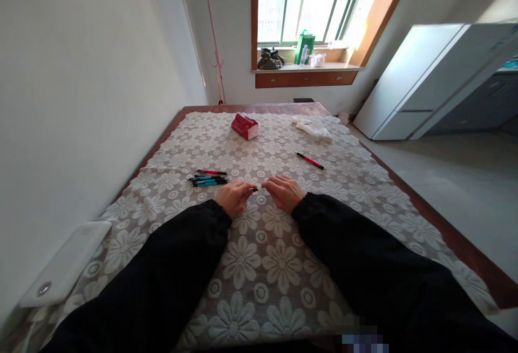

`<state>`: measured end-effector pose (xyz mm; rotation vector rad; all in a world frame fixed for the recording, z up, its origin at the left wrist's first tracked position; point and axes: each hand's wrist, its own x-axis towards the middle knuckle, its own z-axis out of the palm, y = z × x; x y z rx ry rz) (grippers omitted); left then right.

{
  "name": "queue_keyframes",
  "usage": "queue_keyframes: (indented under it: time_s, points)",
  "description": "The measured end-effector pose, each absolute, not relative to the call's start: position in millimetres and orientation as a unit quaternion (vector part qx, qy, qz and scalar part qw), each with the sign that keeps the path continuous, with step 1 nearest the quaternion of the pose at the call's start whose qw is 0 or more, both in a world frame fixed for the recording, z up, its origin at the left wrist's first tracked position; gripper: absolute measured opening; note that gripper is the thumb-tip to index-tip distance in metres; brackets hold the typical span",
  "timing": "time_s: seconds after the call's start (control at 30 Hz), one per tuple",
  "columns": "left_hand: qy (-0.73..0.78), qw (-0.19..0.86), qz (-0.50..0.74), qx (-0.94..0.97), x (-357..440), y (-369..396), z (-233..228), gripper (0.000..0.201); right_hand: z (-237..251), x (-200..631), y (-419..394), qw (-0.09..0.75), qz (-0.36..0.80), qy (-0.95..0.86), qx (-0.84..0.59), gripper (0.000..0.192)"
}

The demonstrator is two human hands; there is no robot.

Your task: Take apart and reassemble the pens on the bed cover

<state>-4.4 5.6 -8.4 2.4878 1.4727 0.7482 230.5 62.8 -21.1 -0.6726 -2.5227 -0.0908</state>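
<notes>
Both hands, left hand (233, 197) and right hand (284, 192), pinch one small dark pen (254, 189) in a closed grip over the table (263, 266), so pull gently and straight.

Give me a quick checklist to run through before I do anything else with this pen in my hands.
1. Pen gripped by both hands: ok, left hand and right hand meet over it.
2. Pen's state, cap on or off: cannot tell, fingers hide nearly all of it.
3. Pile of pens close to the left hand: ok.
4. Single red pen lying apart, beyond the right hand: ok.
5. Lace tablecloth flat under the hands: ok.
</notes>
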Motion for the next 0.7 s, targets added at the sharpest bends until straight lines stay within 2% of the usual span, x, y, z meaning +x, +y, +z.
queue_keyframes:
  time_s: [0.23,0.57,0.7]
  points:
    - [0.515,0.079,0.239,0.819,-4.4,5.4,-7.8,0.03,-17.9,231.5,62.6,0.238,-0.008,-0.928,-0.287,0.025]
    - [0.525,0.046,0.202,0.825,-6.8,8.4,-8.5,0.042,-19.3,231.8,65.0,0.201,0.01,-0.923,-0.328,0.064]
    - [0.522,0.041,0.198,0.828,-6.9,7.8,-8.5,0.039,-16.6,231.5,63.5,0.202,0.016,-0.908,-0.366,0.066]
